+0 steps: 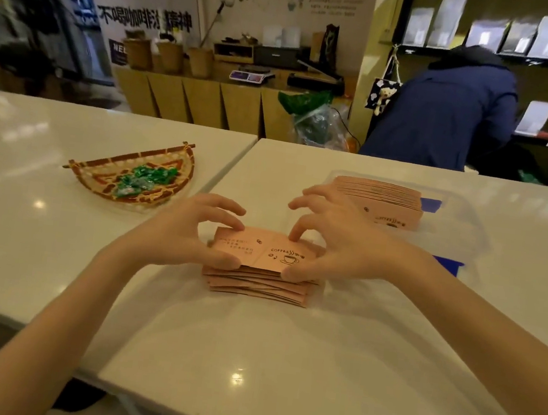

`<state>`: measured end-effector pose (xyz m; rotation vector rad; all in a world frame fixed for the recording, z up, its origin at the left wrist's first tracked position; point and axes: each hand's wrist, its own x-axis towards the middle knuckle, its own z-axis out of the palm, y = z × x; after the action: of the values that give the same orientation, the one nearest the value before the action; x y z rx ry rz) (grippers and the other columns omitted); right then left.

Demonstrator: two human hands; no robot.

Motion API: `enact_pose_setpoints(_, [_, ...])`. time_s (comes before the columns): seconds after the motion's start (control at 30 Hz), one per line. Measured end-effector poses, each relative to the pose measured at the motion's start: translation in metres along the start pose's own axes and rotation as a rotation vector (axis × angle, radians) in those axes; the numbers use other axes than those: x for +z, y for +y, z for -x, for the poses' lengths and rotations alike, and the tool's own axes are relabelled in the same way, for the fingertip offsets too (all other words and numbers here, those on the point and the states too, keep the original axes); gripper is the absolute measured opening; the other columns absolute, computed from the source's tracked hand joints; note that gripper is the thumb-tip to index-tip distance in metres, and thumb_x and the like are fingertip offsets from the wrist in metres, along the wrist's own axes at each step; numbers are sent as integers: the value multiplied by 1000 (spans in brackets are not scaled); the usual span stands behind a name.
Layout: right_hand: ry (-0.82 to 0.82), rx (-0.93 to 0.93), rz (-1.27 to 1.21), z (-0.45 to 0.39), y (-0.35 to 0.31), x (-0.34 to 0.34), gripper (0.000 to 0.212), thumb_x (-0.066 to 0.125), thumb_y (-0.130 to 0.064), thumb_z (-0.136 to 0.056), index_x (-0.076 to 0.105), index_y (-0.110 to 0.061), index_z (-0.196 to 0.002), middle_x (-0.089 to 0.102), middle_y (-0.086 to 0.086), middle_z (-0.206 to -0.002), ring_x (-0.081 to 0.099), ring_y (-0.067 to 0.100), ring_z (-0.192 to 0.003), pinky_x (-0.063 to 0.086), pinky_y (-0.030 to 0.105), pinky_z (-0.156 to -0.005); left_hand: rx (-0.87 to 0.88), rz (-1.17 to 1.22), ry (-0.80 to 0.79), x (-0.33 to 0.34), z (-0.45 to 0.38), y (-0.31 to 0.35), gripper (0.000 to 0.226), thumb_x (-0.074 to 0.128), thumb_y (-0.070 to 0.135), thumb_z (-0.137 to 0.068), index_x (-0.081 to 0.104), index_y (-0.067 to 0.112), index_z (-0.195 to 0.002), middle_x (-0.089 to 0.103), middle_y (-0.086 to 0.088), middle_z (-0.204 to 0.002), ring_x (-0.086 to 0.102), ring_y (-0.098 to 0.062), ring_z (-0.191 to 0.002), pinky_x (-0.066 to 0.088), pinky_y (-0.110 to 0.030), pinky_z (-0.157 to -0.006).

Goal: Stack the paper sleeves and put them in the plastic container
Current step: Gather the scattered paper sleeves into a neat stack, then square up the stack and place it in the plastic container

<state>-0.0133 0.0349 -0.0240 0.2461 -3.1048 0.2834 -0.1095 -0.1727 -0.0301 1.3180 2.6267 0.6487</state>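
A loose stack of pink paper sleeves (258, 283) printed with a coffee cup lies on the white table in the middle. My left hand (190, 231) pinches the stack's left end between thumb and fingers. On the right end, my right hand (333, 245) grips it the same way. Behind my right hand stands a clear plastic container (463, 227) with blue clips, holding a neat pile of more pink sleeves (384, 200).
A woven half-round basket (104, 172) with green-wrapped candies sits on the adjoining table at left. A seam (233, 164) runs between the two tables. A person in a blue coat (443, 111) bends over beyond the far edge.
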Motion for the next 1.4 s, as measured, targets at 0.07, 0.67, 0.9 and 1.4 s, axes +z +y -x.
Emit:
enact_pose_setpoints(0.07, [-15,-18,18,-1,2,3,55,59,-63,-69,58,-30,-113,28,-9,-147,7,12,-137,11,40,-112,12,-19,-3,4,0,-3,52,74,46,-63,59,34,-111,42,26,-119,30,4,-114,26,-25,-99])
enact_pose_setpoints(0.67, [-458,32,118,-58,15,-21,71,61,-68,-61,52,-32,-121,43,-6,-140,26,21,-136,8,46,-115,-243,-139,-546,-19,-57,-1,73,65,54,-67,41,30,-131,36,10,-142,31,-13,-129,26,-30,-105])
enact_pose_setpoints(0.9, [-669,37,101,-67,-3,-31,59,64,-54,-71,57,-21,-119,57,-4,-127,46,22,-124,26,44,-112,-293,-193,-645,-18,-67,13,63,73,42,-66,53,15,-119,57,4,-119,51,-15,-105,41,-19,-75])
enact_pose_setpoints(1.4, [-526,53,21,-50,-10,-27,54,68,-51,-69,59,-25,-115,65,-12,-105,61,13,-91,48,22,-80,-277,-155,-646,-15,-66,15,55,79,39,-60,58,21,-108,63,14,-91,57,-1,-82,46,-16,-70])
